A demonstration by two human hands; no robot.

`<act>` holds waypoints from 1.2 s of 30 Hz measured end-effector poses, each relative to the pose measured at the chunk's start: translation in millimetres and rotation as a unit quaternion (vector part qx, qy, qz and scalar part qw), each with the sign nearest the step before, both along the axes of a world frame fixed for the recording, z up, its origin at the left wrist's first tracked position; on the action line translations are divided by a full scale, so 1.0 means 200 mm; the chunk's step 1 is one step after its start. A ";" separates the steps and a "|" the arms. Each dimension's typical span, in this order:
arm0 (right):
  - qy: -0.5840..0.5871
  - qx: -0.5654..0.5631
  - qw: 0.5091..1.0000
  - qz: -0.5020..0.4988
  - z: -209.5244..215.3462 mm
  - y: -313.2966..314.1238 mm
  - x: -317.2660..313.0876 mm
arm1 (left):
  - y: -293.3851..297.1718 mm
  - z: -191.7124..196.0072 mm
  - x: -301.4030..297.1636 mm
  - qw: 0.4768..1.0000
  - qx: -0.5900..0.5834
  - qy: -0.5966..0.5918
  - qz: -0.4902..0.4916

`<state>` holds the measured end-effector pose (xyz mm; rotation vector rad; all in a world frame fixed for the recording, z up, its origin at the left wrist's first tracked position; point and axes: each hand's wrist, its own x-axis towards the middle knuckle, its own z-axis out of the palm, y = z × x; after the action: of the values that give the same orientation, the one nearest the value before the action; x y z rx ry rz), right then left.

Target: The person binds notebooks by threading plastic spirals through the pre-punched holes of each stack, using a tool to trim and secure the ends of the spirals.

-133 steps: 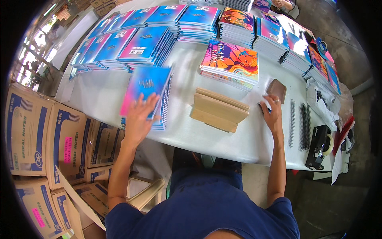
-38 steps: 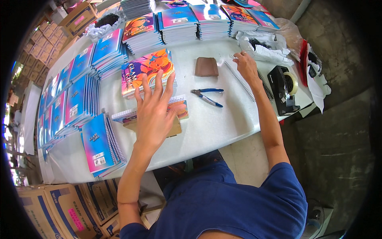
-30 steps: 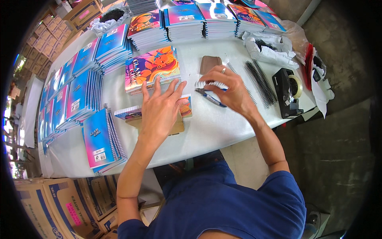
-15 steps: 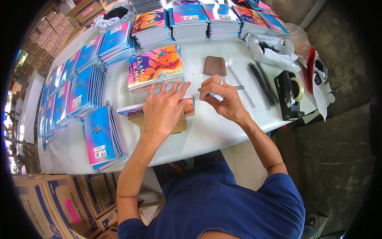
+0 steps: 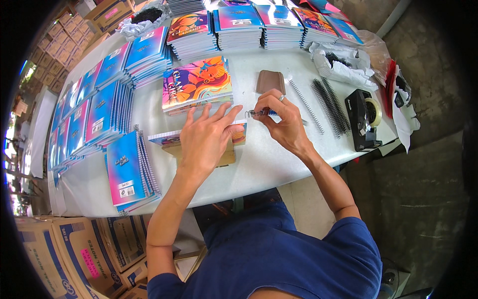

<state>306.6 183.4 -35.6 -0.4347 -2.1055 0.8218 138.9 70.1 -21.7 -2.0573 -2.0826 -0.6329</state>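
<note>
Much of the work looks done: spiral-bound notebooks stand in stacks at the left and far sides of the counter, and a small stack sits near the front edge. The pad at the brown stand seems to be without its binding; no coil shows at its exposed ends, though its middle is hidden. Also apparently left are the dark coils and a pale coil lying loose; I cannot tell whether the orange pile is bound.

The left hand is open, fingers spread, over the pad's middle and seemingly resting on it. The right hand pinches a coil, whose free end points left, near the pad's right end but apart from it.
</note>
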 end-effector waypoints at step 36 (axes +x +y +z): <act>0.000 0.107 0.994 0.029 -0.04 -0.07 0.04 | -0.09 -0.06 0.01 0.992 0.064 0.057 -0.095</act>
<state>314.4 170.3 -43.5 -0.2591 -2.1876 0.6188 141.5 52.3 -32.7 -2.1791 -1.7518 -0.6409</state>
